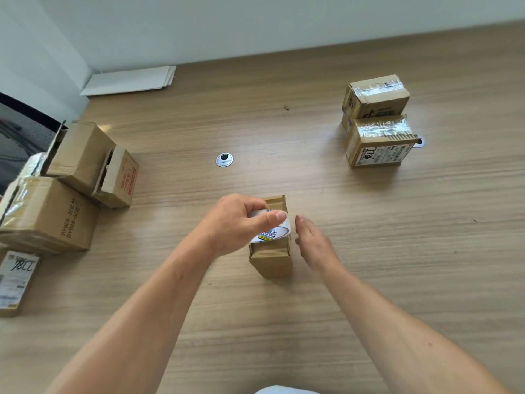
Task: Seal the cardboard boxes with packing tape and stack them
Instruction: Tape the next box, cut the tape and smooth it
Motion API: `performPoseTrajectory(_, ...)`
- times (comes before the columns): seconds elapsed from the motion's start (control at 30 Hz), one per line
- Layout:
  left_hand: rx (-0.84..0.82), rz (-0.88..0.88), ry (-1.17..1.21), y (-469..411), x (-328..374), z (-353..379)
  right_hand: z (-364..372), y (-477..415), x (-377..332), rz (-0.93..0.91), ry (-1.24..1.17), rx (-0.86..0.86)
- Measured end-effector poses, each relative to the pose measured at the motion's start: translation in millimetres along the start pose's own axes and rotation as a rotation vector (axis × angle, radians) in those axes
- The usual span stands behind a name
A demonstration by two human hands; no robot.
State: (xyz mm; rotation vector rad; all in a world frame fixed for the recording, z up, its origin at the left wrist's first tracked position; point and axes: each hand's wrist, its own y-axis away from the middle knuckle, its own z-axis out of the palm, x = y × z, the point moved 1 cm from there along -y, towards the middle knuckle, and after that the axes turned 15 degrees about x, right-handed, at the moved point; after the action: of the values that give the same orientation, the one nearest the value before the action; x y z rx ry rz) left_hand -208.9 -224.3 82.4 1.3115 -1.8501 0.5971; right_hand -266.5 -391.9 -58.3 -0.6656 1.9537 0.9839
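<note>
My left hand grips the tape roll over the small box; right hand just beside box, fingers straight, holding nothing.

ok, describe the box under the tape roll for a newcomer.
Start at the middle of the table. A small narrow box stands alone there, the left hand holding the tape roll over it. Every other box sits in the left cluster or the right stack.

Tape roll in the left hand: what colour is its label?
The tape roll label is white with blue lettering and a yellow strip, head view.
</note>
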Motion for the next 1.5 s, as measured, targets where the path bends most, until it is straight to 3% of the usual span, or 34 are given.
performPoseTrajectory(0.1, -0.021, -0.026, 0.018, -1, 7, 8, -12, -4, -35, 0.010, -0.204, -0.139)
performPoseTrajectory(0.23, -0.013, -0.036, 0.025, -3, 14, 15, -9, -12, -49, -0.032, -0.151, -0.247)
performPoseTrajectory(0.47, 0.023, -0.041, 0.020, -7, 12, 10, 3, -9, -44, -0.160, -0.075, -0.156)
performPoseTrajectory(0.63, 0.045, -0.006, -0.124, -11, 7, -2, -2, -10, -42, -0.304, 0.034, -0.098)
performPoseTrajectory(0.9, 0.050, 0.012, -0.385, -9, -27, -22, 0, -14, -36, -0.323, 0.016, -0.114)
performPoseTrajectory(1.1, 0.051, -0.027, -0.317, -5, -62, -7, -1, -16, -33, -0.294, -0.043, -0.121)
performPoseTrajectory(1.33, 0.110, -0.122, 0.049, 3, -94, 19, 1, -21, -26, -0.174, -0.220, -0.150)
performPoseTrajectory(1.5, 0.044, -0.167, 0.067, -3, -101, 24, 3, -19, -29, -0.137, -0.282, -0.151)
